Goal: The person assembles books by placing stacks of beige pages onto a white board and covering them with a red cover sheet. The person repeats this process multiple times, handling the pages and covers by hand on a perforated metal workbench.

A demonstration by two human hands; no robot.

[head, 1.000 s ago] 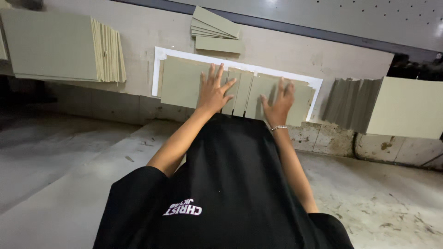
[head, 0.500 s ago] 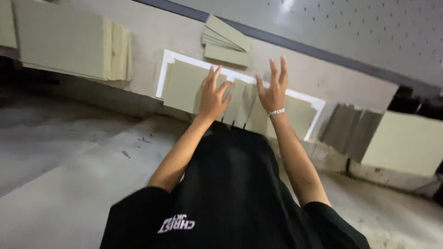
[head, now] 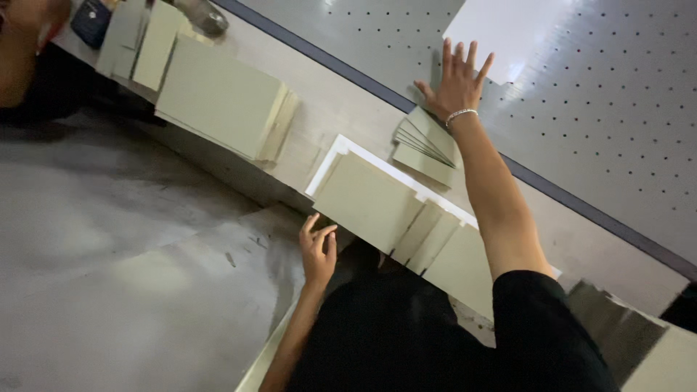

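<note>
My right hand (head: 454, 80) is stretched far out with fingers spread, flat over the grey perforated surface (head: 595, 109), just beyond a small fanned pile of pale green cards (head: 425, 145). A bracelet sits on that wrist. My left hand (head: 318, 247) hangs lower at the bench's front edge, fingers loosely apart and holding nothing, right below the near corner of a large pale green sheet (head: 367, 199). That sheet and several narrower ones lie overlapping on a white-rimmed tray (head: 328, 161).
A thick stack of larger green sheets (head: 218, 98) lies on the bench to the left, with more sheets beyond it. A white sheet (head: 508, 29) rests on the perforated surface. Part of another person (head: 22, 51) shows at top left. Grey concrete floor (head: 109, 254) lies below.
Both hands have left the sheets on the tray. My right hand reached forward past the fanned cards onto the perforated surface; my left hand dropped back to the bench edge. The view swung left.
</note>
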